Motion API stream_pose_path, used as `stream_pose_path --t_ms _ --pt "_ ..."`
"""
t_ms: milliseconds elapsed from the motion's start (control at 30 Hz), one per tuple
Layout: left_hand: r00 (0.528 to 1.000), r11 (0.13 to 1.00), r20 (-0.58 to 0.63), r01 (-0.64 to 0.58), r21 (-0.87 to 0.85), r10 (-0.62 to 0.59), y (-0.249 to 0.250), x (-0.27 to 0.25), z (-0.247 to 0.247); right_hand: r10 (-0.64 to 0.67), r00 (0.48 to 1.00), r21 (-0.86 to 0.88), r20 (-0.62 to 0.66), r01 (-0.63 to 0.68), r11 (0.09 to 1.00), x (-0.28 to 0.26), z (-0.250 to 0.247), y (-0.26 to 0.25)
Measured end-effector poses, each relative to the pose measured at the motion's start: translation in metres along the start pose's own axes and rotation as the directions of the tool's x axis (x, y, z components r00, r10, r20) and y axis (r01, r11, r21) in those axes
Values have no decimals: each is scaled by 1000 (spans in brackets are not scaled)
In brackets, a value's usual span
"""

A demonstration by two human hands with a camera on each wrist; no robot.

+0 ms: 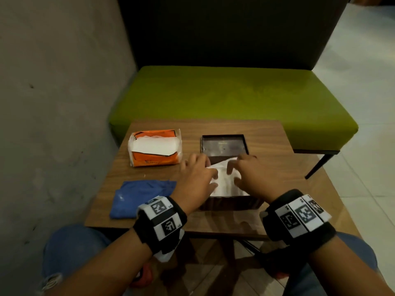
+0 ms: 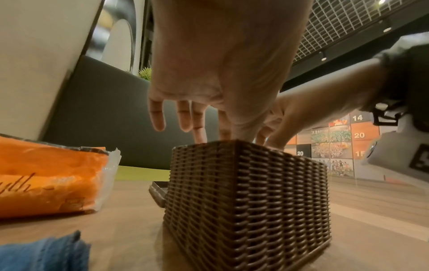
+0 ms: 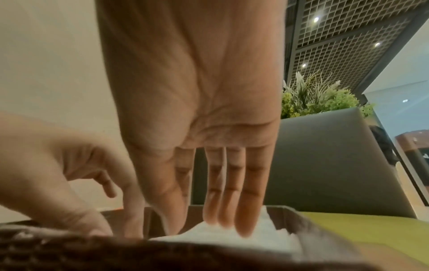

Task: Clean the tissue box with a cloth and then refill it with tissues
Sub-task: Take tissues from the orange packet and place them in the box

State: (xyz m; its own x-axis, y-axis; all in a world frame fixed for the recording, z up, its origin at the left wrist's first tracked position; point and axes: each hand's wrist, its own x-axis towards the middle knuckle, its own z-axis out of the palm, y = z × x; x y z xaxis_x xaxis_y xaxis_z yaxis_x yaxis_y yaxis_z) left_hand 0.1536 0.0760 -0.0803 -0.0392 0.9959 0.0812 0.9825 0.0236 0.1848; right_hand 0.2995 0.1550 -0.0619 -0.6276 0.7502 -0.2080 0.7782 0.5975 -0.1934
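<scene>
Head view shows the wooden table (image 1: pixel 267 137) carrying the woven brown tissue box (image 1: pixel 233 202) at near centre, its lid (image 1: pixel 223 145) just beyond, the opened orange tissue pack (image 1: pixel 155 150) far left and the blue cloth (image 1: pixel 141 197) near left. Left hand (image 1: pixel 196 178) and right hand (image 1: pixel 252 174), fingers straight, press white tissues (image 1: pixel 224 178) into the box. Refilling looks underway; next, the stack likely needs flattening below the rim before the lid goes on.

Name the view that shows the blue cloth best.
The head view: the whole blue cloth lies on the table, left of the tissue box. The left wrist view catches only a corner; the right wrist view shows none.
</scene>
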Motion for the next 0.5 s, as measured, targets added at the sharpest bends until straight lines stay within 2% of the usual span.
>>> stream_pose_path --t_ms 100,167,200,233,300,333,400,467,500 --pt "990 996 139 -6 92 -7 -2 8 6 50 981 -7 188 -50 999 8 7 -3" --pt "982 998 187 -37 44 28 -5 10 4 79 959 -28 271 -74 997 12 12 -4" --pt "988 998 142 -53 -31 56 -9 10 1 92 957 -34 276 -86 996 12 14 -5" --pt "997 991 39 -60 -122 65 -15 9 -4 97 961 -29 260 -92 995 11 15 -5" --pt "980 957 -195 -23 -288 -35 -36 13 -17 83 978 13 190 -87 996 9 19 -7" --pt "959 940 -260 14 -342 -109 -53 17 -24 78 983 39 167 -86 996 7 21 -8" --pt "933 931 -277 128 -341 -229 -94 27 -32 76 976 78 202 -93 993 7 26 -11" --pt "943 938 -175 234 -256 -283 -136 38 -34 85 957 98 277 -116 988 12 30 -13" --pt "957 943 -99 244 -228 -271 -154 42 -31 87 951 107 296 -123 987 15 32 -12"
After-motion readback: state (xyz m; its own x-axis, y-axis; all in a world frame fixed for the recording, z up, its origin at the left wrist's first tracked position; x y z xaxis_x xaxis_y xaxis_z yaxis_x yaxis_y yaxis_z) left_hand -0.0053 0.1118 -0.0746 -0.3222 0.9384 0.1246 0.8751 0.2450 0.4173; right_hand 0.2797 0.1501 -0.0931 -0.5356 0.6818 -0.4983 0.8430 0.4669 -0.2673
